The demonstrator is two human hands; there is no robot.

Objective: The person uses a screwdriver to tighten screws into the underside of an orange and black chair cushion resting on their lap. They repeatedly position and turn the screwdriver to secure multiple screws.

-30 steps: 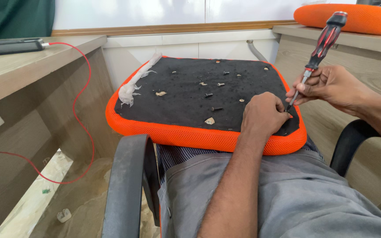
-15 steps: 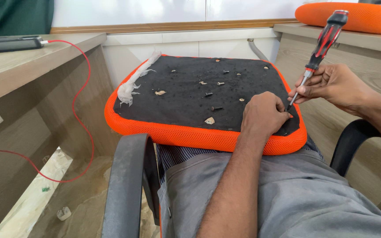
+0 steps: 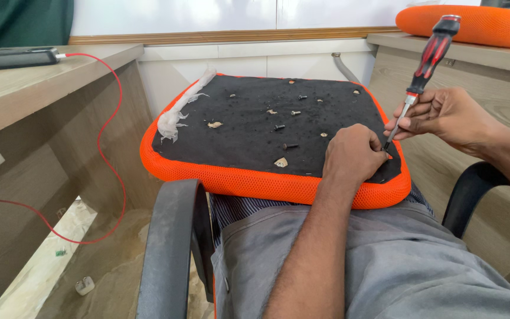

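An orange mesh seat cushion (image 3: pixel 237 180) lies upside down on my lap, its black underside (image 3: pixel 249 133) facing up. My left hand (image 3: pixel 352 155) rests as a closed fist on the black fabric near the right edge. My right hand (image 3: pixel 444 118) grips the metal shaft of a red and black screwdriver (image 3: pixel 429 56), its tip pressed into the fabric beside my left fingers. Several small screws (image 3: pixel 290 145) and bits of foam lie loose on the black surface. A strip of torn white fabric (image 3: pixel 178 112) hangs along the cushion's left edge.
A black chair armrest (image 3: pixel 172 248) stands at my left, another (image 3: pixel 473 189) at my right. A wooden desk (image 3: pixel 42 77) on the left carries a black device with a red cable (image 3: pixel 116 118). A second orange cushion (image 3: pixel 473 26) lies on the right-hand desk.
The screwdriver has stayed at the same spot, with only slight shifts of my right hand. My left hand has not moved.
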